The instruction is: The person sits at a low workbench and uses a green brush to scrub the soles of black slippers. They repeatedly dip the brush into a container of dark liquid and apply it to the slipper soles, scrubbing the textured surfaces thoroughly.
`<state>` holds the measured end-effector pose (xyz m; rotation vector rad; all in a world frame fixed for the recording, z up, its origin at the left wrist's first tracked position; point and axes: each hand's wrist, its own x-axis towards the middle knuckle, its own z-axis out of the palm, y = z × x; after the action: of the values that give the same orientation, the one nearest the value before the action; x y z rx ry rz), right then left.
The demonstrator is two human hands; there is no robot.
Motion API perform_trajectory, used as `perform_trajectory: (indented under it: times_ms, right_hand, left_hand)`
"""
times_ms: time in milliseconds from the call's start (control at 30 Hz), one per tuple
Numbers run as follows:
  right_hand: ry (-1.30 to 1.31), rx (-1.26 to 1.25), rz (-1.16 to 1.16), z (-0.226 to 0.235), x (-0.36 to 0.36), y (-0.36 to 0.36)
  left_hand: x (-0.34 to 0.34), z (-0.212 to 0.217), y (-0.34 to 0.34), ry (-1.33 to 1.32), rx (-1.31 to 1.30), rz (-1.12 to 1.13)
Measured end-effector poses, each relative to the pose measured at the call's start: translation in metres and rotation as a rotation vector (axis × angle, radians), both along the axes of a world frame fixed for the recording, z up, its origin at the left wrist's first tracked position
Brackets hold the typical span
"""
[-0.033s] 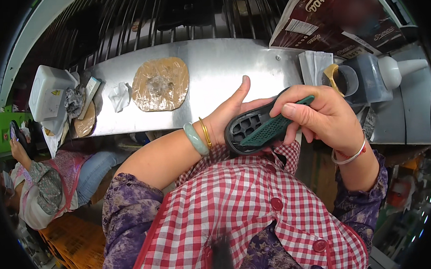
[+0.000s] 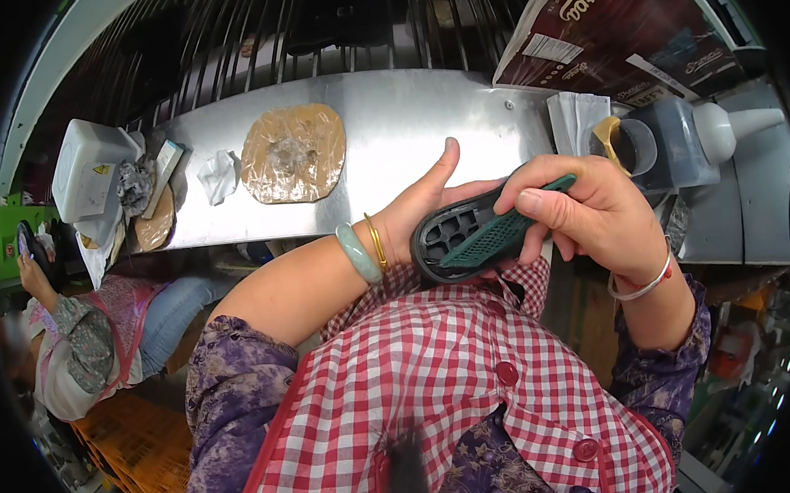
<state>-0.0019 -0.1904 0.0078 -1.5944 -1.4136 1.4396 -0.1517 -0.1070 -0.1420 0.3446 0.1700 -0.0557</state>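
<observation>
Above my lap, tilted, is a black shoe sole (image 2: 432, 240) with open hollow cells at its heel end. My left hand (image 2: 420, 206) bears it from behind, thumb stretched up and apart, the other fingers partly hidden by the sole. Between the thumb and fingers of my right hand (image 2: 578, 208) is a green insert (image 2: 487, 242) with a perforated pattern. Its lower end lies in the sole's heel, while the upper end sticks out past my right thumb. The far end of the sole is hidden behind my right hand.
On the metal bench (image 2: 390, 123) lie a taped brown pad (image 2: 292, 154) and crumpled white paper (image 2: 219, 177). A white container (image 2: 92, 176) stands left; a clear plastic bottle (image 2: 686, 141) and white sheets (image 2: 581, 119) are right. Bars run behind. At far left, another person's hand (image 2: 37, 275) holds something dark.
</observation>
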Motion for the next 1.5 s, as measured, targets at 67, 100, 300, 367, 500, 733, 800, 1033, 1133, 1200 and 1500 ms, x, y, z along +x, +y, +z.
perform_trajectory:
  times_ms: [67,100,300,367,500,733,800,1033,1133,1200,1500]
  right_hand:
    - [-0.009,0.001,0.018,0.0,0.001,0.001]
    - [-0.013,-0.001,0.028,-0.001,0.002,0.001]
    - [-0.064,-0.055,0.112,0.005,0.009,0.007]
    - [-0.067,-0.051,0.127,0.007,0.011,0.008]
    - [-0.041,-0.011,0.119,0.004,0.014,0.004]
    - [0.016,-0.017,0.092,0.004,0.025,-0.002]
    - [0.037,-0.018,0.069,0.005,0.028,-0.005]
    - [0.018,-0.001,0.003,-0.001,0.057,-0.024]
    - [0.017,0.013,-0.119,-0.011,0.08,-0.045]
    - [0.08,0.281,-0.346,-0.014,0.097,-0.062]
    - [-0.271,0.541,-0.989,-0.047,0.162,-0.076]
  left_hand:
    - [0.001,0.002,0.002,0.015,-0.011,-0.035]
    - [0.0,0.003,0.002,0.019,-0.004,-0.054]
    - [-0.001,0.007,0.005,0.029,0.055,-0.127]
    - [-0.001,0.009,0.006,0.017,0.077,-0.156]
    - [0.0,0.002,0.01,-0.062,0.14,-0.2]
    - [-0.006,0.019,0.012,0.025,0.145,-0.22]
    - [-0.005,0.015,0.012,0.038,0.131,-0.208]
    - [-0.005,0.005,0.012,-0.05,0.07,-0.181]
    - [-0.015,-0.003,0.013,-0.036,0.08,-0.078]
    - [-0.027,0.004,0.024,-0.049,0.135,0.027]
    - [-0.047,-0.001,0.014,-0.038,-0.135,0.571]
